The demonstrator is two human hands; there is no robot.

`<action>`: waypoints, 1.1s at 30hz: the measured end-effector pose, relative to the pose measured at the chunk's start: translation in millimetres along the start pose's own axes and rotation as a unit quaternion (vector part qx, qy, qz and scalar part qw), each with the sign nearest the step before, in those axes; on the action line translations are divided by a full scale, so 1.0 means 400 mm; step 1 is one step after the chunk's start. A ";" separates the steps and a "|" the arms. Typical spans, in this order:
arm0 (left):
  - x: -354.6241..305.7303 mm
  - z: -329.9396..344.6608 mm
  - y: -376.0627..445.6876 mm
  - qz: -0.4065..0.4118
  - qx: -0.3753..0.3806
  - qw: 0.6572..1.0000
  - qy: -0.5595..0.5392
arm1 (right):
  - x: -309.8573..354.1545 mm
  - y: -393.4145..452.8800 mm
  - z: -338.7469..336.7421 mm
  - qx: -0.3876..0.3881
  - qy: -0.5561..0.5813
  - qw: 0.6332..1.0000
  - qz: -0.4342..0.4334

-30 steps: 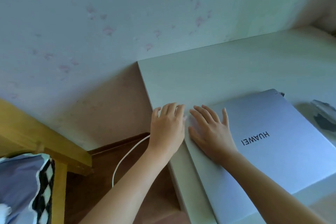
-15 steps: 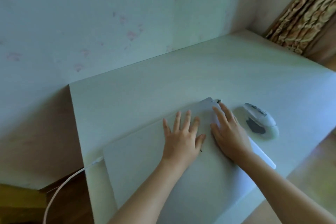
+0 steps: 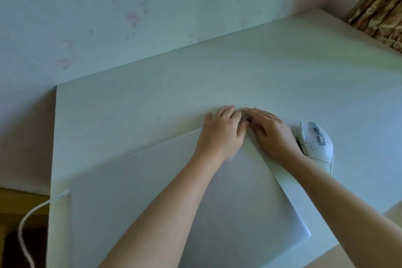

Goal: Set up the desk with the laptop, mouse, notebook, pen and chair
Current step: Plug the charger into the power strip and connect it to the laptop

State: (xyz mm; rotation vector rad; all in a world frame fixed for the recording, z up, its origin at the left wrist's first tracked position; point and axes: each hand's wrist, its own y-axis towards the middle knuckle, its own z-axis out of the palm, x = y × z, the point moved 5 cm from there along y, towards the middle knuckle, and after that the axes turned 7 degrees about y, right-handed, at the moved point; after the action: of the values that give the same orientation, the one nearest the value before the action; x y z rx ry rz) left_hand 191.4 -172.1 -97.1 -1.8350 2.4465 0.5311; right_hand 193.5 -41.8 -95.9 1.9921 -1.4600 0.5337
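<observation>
A closed silver laptop (image 3: 134, 198) lies at an angle on the pale desk (image 3: 152, 98), near the front. My left hand (image 3: 221, 132) lies flat over the laptop's far corner, fingers straight. Beside it my right hand (image 3: 272, 132) rests flat on the desk at the same corner, fingertips close to those of the left. A white mouse (image 3: 317, 143) sits on the desk just right of my right wrist. A white cable (image 3: 28, 220) leaves the laptop's left side and hangs over the desk edge. No notebook, pen or chair is in view.
The desk stands against a pale wall (image 3: 152, 17) with faint pink marks. A patterned curtain (image 3: 382, 11) hangs at the far right corner. Brown floor shows left of the desk.
Both hands went from the laptop's left corner to its far right corner. The view swung right, so the mouse and the curtain now show.
</observation>
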 end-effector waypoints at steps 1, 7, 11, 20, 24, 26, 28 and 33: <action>0.001 -0.002 0.001 0.000 -0.013 1.000 -0.005 | -0.005 0.004 -0.007 -0.004 0.012 1.000 -0.010; 0.008 -0.002 0.006 -0.018 -0.015 1.000 -0.017 | -0.021 0.011 -0.035 -0.015 0.024 0.998 -0.056; 0.008 -0.014 0.003 -0.032 -0.013 0.999 -0.025 | -0.019 0.014 -0.042 -0.015 0.030 0.996 -0.083; -0.007 -0.048 -0.039 -0.090 -0.031 0.995 0.015 | -0.017 0.010 -0.048 0.032 0.063 0.987 -0.142; -0.009 -0.046 -0.042 -0.094 -0.015 0.995 -0.001 | -0.027 0.012 -0.038 0.074 0.154 0.976 -0.132; -0.005 -0.048 -0.041 -0.101 -0.009 0.995 -0.003 | -0.027 0.015 -0.036 0.080 0.185 0.971 -0.128; -0.003 -0.048 -0.041 -0.103 -0.008 0.995 -0.001 | -0.026 0.014 -0.035 0.085 0.198 0.968 -0.128; -0.004 -0.056 -0.038 -0.100 -0.020 0.995 -0.009 | -0.018 0.009 -0.034 0.101 0.221 0.958 -0.150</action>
State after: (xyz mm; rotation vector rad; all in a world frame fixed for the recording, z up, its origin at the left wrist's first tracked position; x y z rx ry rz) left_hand 210.0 -180.9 -79.4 -2.0500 2.2231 0.5817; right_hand 188.3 -28.4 -89.5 2.0279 -0.8431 0.9475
